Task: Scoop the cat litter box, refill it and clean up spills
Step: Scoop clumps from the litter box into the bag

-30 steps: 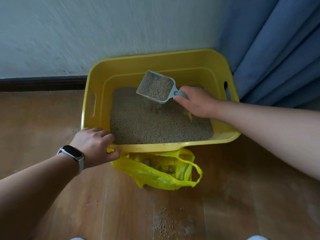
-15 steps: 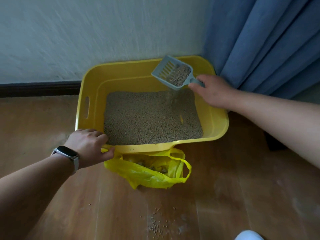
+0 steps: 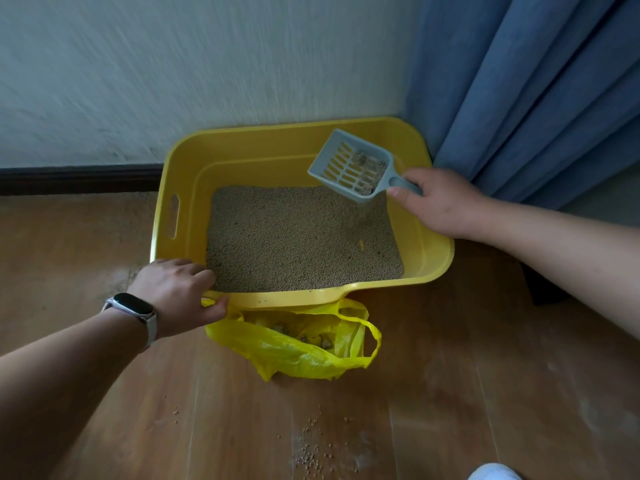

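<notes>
- Right hand [image 3: 441, 202]: I see it closed round the handle of the grey slotted scoop [image 3: 353, 166], thumb on top; the scoop head sticks out to the left of the knuckles and sits raised above the litter
- Scoop contents: a few dark clumps lie in the half of the head nearest the hand; the slots farther from the hand are bare, with yellow showing through them
- Litter box [image 3: 180, 188], yellow, sits on the floor against the wall; the right hand hangs over its far right corner
- Litter [image 3: 298, 237]: a fairly even tan bed, below and to the left of the right hand
- Left hand [image 3: 176, 292]: clamped on the near left corner of the box rim, fingers curled over the top edge towards the litter, thumb under the lip; smartwatch [image 3: 133, 308] on that wrist
- Yellow plastic bag [image 3: 298, 348]: lies open on the floor just right of the left thumb, partly tucked under the near rim; clumps visible inside
- Spilled grains [image 3: 311, 452]: scattered on the wood floor [image 3: 450, 375], nearer me than the bag, well apart from both hands
- Blue curtain [image 3: 536, 91] hangs just behind the right hand
</notes>
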`<state>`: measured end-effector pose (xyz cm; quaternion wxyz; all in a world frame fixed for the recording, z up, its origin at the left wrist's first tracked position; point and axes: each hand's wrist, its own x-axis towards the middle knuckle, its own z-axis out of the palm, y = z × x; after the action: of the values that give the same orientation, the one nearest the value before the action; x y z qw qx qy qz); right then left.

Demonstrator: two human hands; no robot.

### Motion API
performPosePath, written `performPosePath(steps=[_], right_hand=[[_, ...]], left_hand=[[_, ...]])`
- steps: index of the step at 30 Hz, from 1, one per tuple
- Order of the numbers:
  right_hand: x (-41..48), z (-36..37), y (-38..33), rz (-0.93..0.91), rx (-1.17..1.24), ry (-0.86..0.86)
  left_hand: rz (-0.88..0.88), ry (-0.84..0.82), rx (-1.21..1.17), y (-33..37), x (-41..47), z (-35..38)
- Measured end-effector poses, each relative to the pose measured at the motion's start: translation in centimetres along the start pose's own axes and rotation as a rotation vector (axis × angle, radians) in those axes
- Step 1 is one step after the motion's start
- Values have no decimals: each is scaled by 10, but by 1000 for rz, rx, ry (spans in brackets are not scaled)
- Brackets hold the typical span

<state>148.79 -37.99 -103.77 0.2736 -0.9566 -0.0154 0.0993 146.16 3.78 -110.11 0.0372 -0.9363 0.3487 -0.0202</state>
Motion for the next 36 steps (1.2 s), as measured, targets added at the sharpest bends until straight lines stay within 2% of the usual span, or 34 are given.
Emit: performPosePath(steps=[9,13,23,27,36], right_hand=[[-2,-1,-2,59,11,76],[-5,6,-7,19,-50,-33],[-6,12,-19,-19,-12,-52],[-10,11,-21,-6,-27,-111],[-25,14,-47,-96,-196,-261]], left_hand=[[-2,5,10,4,1,1],[-7,3,22,4,1,1],[-15,4,26,3,0,2],[-4,9,14,3,1,2],[0,2,19,3,2,0]])
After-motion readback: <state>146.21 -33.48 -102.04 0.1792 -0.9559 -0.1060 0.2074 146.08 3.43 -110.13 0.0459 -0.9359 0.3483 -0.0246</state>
